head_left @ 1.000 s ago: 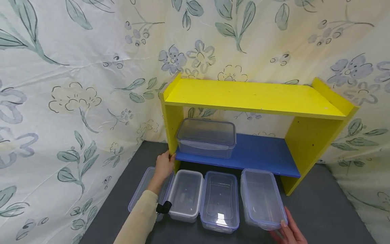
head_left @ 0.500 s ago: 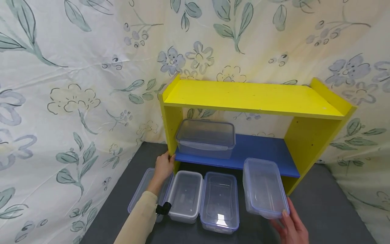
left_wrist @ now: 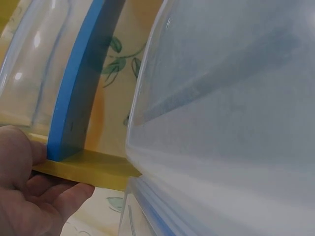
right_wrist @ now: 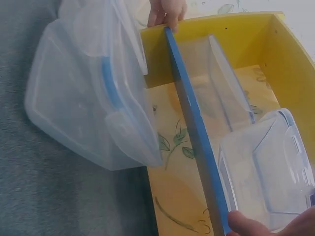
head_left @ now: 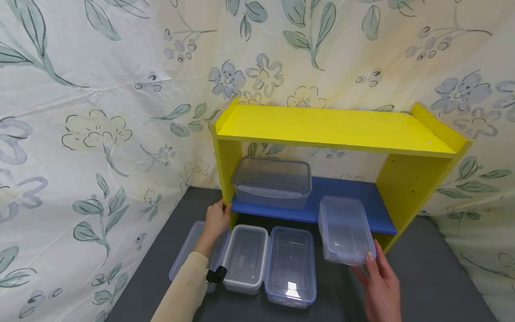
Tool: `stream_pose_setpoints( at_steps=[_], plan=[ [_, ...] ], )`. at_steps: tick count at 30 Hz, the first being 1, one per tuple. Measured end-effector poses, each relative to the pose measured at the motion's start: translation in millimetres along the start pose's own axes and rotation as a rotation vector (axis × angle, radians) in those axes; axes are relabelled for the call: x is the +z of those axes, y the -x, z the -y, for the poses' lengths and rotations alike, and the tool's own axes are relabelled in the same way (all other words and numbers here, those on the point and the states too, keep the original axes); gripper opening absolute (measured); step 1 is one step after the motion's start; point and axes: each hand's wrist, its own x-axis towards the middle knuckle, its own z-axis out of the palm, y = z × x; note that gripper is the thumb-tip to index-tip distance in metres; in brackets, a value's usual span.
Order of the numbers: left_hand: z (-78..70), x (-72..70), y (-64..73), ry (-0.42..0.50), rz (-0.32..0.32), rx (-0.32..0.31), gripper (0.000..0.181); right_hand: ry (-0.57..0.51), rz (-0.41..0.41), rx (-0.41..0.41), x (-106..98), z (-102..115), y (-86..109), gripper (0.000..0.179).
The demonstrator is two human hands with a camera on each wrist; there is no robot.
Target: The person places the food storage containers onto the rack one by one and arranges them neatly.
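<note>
My left hand point(head_left: 216, 219) grips the edge of the left side panel of a yellow shelf unit point(head_left: 330, 127). In the left wrist view, the thumb and fingers of that hand point(left_wrist: 27, 191) lie on either side of the yellow board. At the right, my right hand point(head_left: 380, 286) holds a clear lidded food container point(head_left: 346, 228) by its near right corner, thumb on top. The container's far end is over the front of the blue shelf point(head_left: 350, 194); whether it touches I cannot tell. A larger lidded container point(head_left: 273, 176) stands at the shelf's left end.
On the dark tabletop point(head_left: 434, 273), a row of food containers stands before the unit: one point(head_left: 191, 248) partly behind my left arm, a white-rimmed one point(head_left: 246, 255), and a blue-rimmed one point(head_left: 290, 264). Floral cloth point(head_left: 120, 89) hangs behind.
My right hand has lifted the container off the table's right side and carried it forward to the blue shelf's front edge. My left hand stays on the side panel.
</note>
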Motion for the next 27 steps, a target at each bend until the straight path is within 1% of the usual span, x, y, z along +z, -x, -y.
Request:
stream_pose_setpoints(
  at_steps=[4, 12, 15, 20, 23, 25, 26, 27],
  plan=[
    [-1.7, 0.4, -0.6, 0.001, 0.007, -0.002, 0.019, 0.029, 0.006, -0.001, 6.0, 7.6, -7.7, 0.06],
    [-3.0, 1.6, -1.9, 0.001, -0.002, 0.01, 0.019, 0.043, -0.002, -0.016, 15.3, 16.2, -24.0, 0.062],
    [-4.2, 0.8, -1.4, 0.011, 0.004, 0.013, 0.019, 0.051, -0.008, -0.024, 19.0, 19.9, -29.3, 0.063],
    [-2.8, -0.4, 0.9, 0.014, 0.009, 0.007, 0.019, 0.087, -0.006, -0.043, 24.2, 20.3, -37.9, 0.064],
    [-1.7, -0.7, 1.6, 0.015, 0.004, -0.002, 0.019, 0.17, -0.009, -0.066, 26.5, 20.2, -41.4, 0.065],
    [-1.3, -0.6, 1.7, 0.015, -0.002, -0.005, 0.019, 0.236, -0.043, -0.104, 28.2, 20.5, -41.1, 0.066],
    [-1.1, -0.5, 1.6, 0.014, -0.003, -0.008, 0.019, 0.275, -0.072, -0.142, 28.6, 20.3, -40.2, 0.065],
    [-1.0, -0.2, 1.5, 0.014, -0.003, -0.008, 0.019, 0.32, -0.108, -0.198, 29.1, 19.5, -38.7, 0.063]
  ],
)
